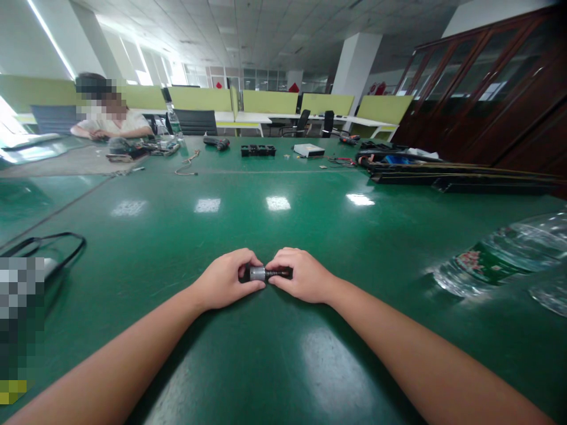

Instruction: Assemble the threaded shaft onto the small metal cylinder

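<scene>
One small cylindrical metal part with silver barrel and dark ridged shaft (257,274), held crosswise between both hands, over the glossy green tabletop (274,233); left hand (228,278), thumb and fingers curled nearly closed about the silver barrel; right hand (306,276), thumb and fingers likewise curled about the dark shaft; one clear plastic bottle with green floral label (491,260), on its side, right of the part; one black rectangular block (258,151) and one flat white box (309,151), both well beyond the part
</scene>
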